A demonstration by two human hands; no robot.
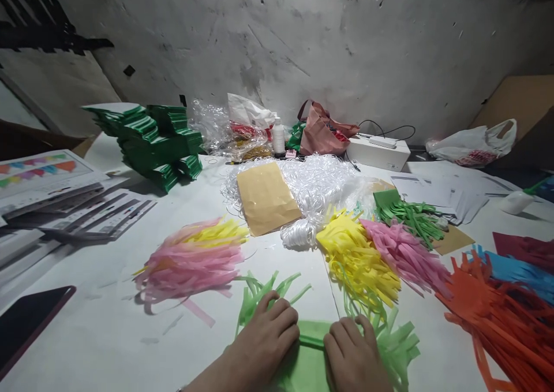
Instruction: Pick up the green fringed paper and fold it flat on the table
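A light green tissue sheet [305,363] with fringed ends lies at the bottom centre, a narrow fold running across its middle. My left hand [268,340] has its curled fingers on the left end of that fold. On the right end rests my right hand [355,351], fingers bent and gripping the paper. Green fringe spreads out beyond both hands. Up and to the left is a pink and yellow tassel bundle [194,259]. Yellow fringed tissue [359,253] lies just above my right hand, with pink fringed tissue [407,253] beside it.
Orange fringe [489,299] and blue fringe [519,271] lie right. A brown envelope [266,198] rests against white string [320,178]. Green stacks [151,138], printed sheets [86,207] and a phone [32,323] are left. A white box [376,152] stands near the wall.
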